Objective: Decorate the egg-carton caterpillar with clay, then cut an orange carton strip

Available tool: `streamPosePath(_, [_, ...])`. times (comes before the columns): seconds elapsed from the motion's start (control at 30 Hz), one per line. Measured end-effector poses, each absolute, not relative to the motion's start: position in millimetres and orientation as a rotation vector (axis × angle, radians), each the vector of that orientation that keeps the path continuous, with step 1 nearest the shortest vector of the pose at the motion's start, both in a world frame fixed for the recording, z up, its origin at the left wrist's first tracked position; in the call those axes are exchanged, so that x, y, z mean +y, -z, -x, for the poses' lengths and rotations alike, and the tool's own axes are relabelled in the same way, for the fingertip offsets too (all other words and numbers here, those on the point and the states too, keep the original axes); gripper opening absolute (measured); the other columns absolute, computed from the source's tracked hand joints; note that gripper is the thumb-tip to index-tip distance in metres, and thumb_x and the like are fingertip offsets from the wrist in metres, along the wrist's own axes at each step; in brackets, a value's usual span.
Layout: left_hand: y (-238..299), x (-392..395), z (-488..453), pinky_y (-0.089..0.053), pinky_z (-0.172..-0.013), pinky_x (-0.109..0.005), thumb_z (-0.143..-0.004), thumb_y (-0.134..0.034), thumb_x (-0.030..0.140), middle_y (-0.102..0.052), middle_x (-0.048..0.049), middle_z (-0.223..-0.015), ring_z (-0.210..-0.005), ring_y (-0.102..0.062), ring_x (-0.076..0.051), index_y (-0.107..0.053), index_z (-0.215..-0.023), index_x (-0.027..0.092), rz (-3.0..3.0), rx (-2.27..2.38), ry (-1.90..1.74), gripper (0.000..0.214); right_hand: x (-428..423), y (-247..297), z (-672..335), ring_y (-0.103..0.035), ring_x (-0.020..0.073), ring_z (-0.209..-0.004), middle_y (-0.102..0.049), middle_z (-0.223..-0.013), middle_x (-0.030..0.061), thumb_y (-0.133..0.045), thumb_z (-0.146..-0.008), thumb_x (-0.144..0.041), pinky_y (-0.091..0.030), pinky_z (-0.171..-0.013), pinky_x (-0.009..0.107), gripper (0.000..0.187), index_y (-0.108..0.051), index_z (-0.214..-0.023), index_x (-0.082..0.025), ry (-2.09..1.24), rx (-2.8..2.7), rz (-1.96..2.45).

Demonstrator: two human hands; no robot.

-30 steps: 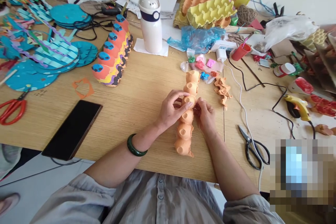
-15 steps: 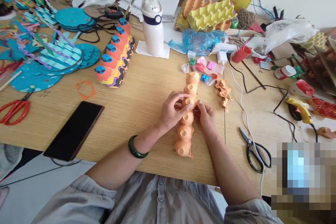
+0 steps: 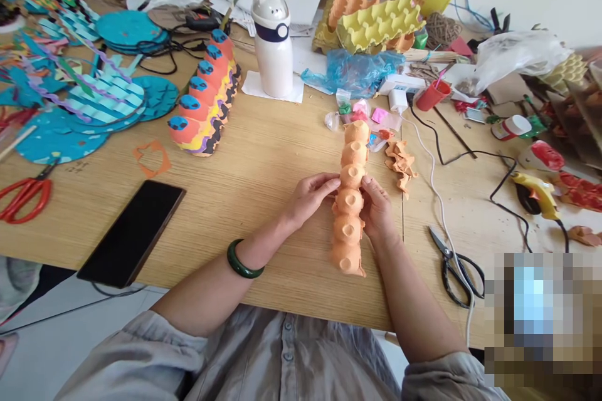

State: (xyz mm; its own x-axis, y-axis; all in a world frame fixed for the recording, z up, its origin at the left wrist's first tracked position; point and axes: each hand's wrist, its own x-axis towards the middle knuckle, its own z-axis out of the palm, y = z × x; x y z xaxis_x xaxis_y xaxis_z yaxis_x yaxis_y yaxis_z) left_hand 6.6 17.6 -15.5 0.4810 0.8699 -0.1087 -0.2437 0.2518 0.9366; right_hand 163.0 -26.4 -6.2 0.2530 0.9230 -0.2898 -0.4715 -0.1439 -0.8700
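Observation:
A strip of orange egg carton stands out in front of me, its rounded cup bottoms facing up and its edges ragged. My left hand grips its left side near the middle, thumb on top and the other fingers partly hidden beneath. On the opposite side my right hand holds the strip between thumb and fingers, which are partly hidden under it. Torn orange carton scraps lie to the right of the strip. Small bags of coloured clay lie just past its far end.
A painted egg-carton caterpillar and a white bottle stand at the back left. Black scissors and a yellow glue gun with cables lie right. A phone and red-handled scissors lie left.
The carton strip has moved to the right and slightly away from me, held in both hands. My left thumb has shifted from the strip's top to its left edge.

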Motion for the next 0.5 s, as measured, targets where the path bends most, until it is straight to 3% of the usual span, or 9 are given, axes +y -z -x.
streamPosePath(0.17, [13.4, 18.6, -6.3, -0.060, -0.082, -0.034, -0.075, -0.083, 0.033, -0.078, -0.0045, -0.094, -0.086, -0.072, -0.019, -0.076, -0.092, 0.017, -1.037, 0.753, -0.913, 0.025, -27.0, 5.3, -159.3, -0.055, 0.0147, -0.058, -0.064, -0.068, -0.0023, -0.079, -0.078, -0.049, -0.050, -0.054, 0.029, 0.028, -0.064, -0.076, -0.025, -1.345, -0.485, 1.113])
streamPosePath(0.5, [4.3, 17.0, -7.9, -0.061, -0.077, -0.036, -0.065, -0.091, 0.040, -0.080, -0.0058, -0.087, -0.074, -0.073, -0.019, -0.079, -0.087, 0.015, -0.970, 0.842, -1.025, 0.035, -29.9, 1.3, -157.0, -0.062, 0.0139, -0.064, -0.069, -0.076, -0.0021, -0.075, -0.083, -0.056, -0.054, -0.061, 0.028, 0.032, -0.070, -0.089, -0.025, -1.318, -0.643, 1.168])
